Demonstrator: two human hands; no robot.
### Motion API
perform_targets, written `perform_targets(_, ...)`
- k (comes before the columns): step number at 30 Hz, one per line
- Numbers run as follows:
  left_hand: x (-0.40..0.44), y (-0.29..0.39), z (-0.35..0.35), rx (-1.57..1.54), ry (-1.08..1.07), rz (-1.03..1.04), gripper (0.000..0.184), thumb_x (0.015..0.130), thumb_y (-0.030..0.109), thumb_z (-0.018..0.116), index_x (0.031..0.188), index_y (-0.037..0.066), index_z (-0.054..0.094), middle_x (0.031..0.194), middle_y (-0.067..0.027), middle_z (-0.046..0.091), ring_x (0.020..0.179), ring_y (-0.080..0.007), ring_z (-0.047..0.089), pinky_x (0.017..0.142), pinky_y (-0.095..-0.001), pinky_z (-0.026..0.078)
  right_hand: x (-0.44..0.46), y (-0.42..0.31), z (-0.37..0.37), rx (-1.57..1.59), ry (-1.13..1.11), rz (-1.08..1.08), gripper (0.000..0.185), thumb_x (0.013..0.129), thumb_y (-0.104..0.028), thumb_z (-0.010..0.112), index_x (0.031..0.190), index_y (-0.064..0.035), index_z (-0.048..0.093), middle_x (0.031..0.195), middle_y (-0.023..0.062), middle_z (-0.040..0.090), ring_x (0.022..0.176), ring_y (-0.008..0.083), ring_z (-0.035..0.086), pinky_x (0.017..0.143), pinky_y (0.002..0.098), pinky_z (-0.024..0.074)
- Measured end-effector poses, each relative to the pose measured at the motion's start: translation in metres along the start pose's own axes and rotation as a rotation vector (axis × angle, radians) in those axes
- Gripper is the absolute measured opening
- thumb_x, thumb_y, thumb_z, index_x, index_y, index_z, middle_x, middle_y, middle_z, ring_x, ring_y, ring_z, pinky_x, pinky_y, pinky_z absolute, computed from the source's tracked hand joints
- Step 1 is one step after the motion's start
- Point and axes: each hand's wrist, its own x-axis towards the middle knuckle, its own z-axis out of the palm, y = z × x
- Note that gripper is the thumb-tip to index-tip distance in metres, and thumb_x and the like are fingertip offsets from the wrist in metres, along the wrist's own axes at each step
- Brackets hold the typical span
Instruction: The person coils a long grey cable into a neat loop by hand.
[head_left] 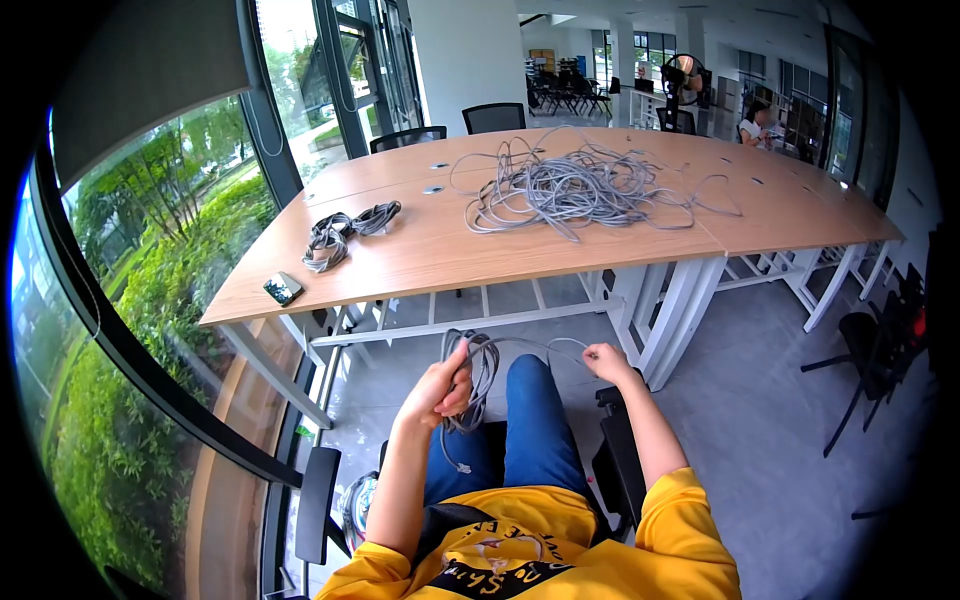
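Observation:
My left hand is closed around a looped coil of grey network cable above my lap. One end of that cable hangs below the coil, with a small pale plug on it. Out to the right, my right hand pinches the same cable, and a slack length curves between the two hands. On the table lies a large loose tangle of grey cable. Left of it are bundled coils of grey cable.
The wooden table stands ahead on white metal legs. A dark, shiny phone-like object lies near its left corner. Black chairs stand behind it, and more are at the right. A tall window runs along the left. Another person sits far back.

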Motion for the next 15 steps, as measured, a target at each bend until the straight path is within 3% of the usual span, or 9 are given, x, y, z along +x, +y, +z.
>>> perform_targets(2,-0.007,0.007,-0.007,-0.176,-0.087,0.009,0.045,0.087,0.042,0.032,0.054,0.011,0.033,0.033,0.0011,0.027,0.023,-0.0063,0.018,0.024,-0.0181,0.015,0.0,-0.009,-0.004,0.092,-0.117,0.072,0.023,0.077,-0.023,0.049,0.092,-0.0088,0.058,0.091,0.0141,0.059,0.091,0.0298,0.053,0.085,0.0385,0.0347)
perform_targets(4,-0.016,0.016,-0.006,-0.209,-0.121,0.031,0.046,0.088,0.042,0.029,0.054,0.011,0.033,0.032,0.0009,0.027,0.022,-0.0058,0.017,0.023,-0.0176,0.014,-0.002,-0.031,-0.019,-0.19,-0.105,0.095,0.03,0.082,-0.032,0.043,0.091,-0.0077,0.057,0.091,0.0137,0.059,0.09,0.0291,0.053,0.086,0.039,0.0345)
perform_targets(5,-0.021,0.019,-0.005,-0.224,-0.14,0.046,0.046,0.088,0.042,0.029,0.054,0.011,0.033,0.032,0.0009,0.027,0.022,-0.0057,0.017,0.023,-0.0176,0.014,-0.006,-0.037,-0.023,-0.35,0.073,-0.084,0.034,0.085,-0.035,0.038,0.09,-0.0073,0.057,0.095,0.0142,0.058,0.09,0.0295,0.054,0.083,0.0369,0.0375)
perform_targets(7,-0.028,0.024,-0.002,-0.246,-0.165,0.069,0.046,0.088,0.042,0.027,0.054,0.012,0.032,0.032,0.0008,0.026,0.022,-0.0056,0.015,0.023,-0.0177,0.013,-0.021,-0.093,-0.058,0.044,0.134,-0.156,0.035,0.085,-0.035,0.038,0.094,-0.0052,0.055,0.097,0.0153,0.056,0.09,0.0303,0.054,0.08,0.0344,0.0406)
perform_targets(9,-0.031,0.026,0.001,-0.266,-0.191,0.07,0.046,0.088,0.042,0.027,0.054,0.012,0.031,0.032,0.0007,0.026,0.022,-0.0056,0.015,0.023,-0.0176,0.013,-0.042,-0.138,-0.064,0.452,0.38,-0.411,0.037,0.086,-0.035,0.039,0.099,-0.0029,0.05,0.097,0.0149,0.056,0.09,0.0296,0.054,0.076,0.0336,0.042)
perform_targets(10,-0.032,0.025,0.003,-0.291,-0.22,0.072,0.046,0.088,0.042,0.027,0.054,0.012,0.031,0.031,0.0006,0.026,0.022,-0.0056,0.015,0.023,-0.0175,0.013,-0.059,-0.16,-0.072,0.558,0.298,-0.57,0.04,0.084,-0.035,0.042,0.104,-0.0011,0.046,0.095,0.0153,0.057,0.089,0.029,0.054,0.076,0.0345,0.0419)
perform_targets(12,-0.033,0.023,0.005,-0.33,-0.255,0.054,0.047,0.088,0.043,0.025,0.054,0.012,0.03,0.031,0.0008,0.026,0.022,-0.0057,0.016,0.023,-0.0173,0.014,-0.082,-0.188,-0.077,0.107,0.44,-0.912,0.038,0.082,-0.035,0.046,0.102,-0.0018,0.047,0.091,0.0166,0.057,0.084,0.0309,0.055,0.074,0.0362,0.0423)
perform_targets(14,-0.036,0.022,0.007,-0.538,-0.48,0.044,0.048,0.088,0.045,0.023,0.054,0.012,0.03,0.031,0.001,0.027,0.022,-0.0058,0.017,0.023,-0.0171,0.015,-0.09,-0.192,-0.071,-0.002,0.249,-0.748,0.032,0.082,-0.029,0.049,0.102,-0.0035,0.048,0.084,0.0133,0.058,0.079,0.0285,0.056,0.069,0.0357,0.0428)
perform_targets(15,-0.037,0.021,0.007,-0.601,-0.553,0.051,0.049,0.087,0.046,0.021,0.054,0.012,0.03,0.031,0.0011,0.027,0.022,-0.006,0.018,0.023,-0.017,0.016,-0.093,-0.192,-0.071,-0.003,0.26,-0.752,0.032,0.082,-0.029,0.049,0.102,-0.0035,0.048,0.084,0.0133,0.058,0.079,0.0285,0.056,0.069,0.0357,0.0428)
